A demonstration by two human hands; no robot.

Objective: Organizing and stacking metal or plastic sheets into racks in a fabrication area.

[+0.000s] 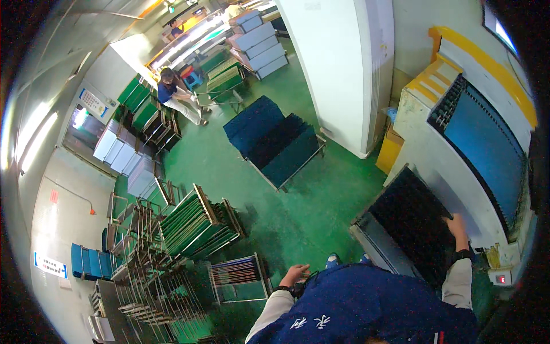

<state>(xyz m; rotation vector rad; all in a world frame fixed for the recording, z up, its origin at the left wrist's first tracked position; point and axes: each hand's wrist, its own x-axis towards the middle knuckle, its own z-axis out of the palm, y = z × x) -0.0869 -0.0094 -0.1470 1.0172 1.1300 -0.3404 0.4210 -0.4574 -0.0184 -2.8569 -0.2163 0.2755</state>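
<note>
The black panel (409, 221) lies tilted on the grey cart (381, 246) beside the machine (458, 155). My right hand (456, 225) rests on its far edge, grip seemingly closed over it. It looks stiff, thin and wide, best held by opposite edges. My left hand (295, 274) hangs free, fingers loosely apart, over the green floor (298, 212).

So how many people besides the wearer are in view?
1. A seated person in a blue top is at the upper left, beside the racks of green panels. Others may be hidden farther back in the bright, blurred area.
</note>
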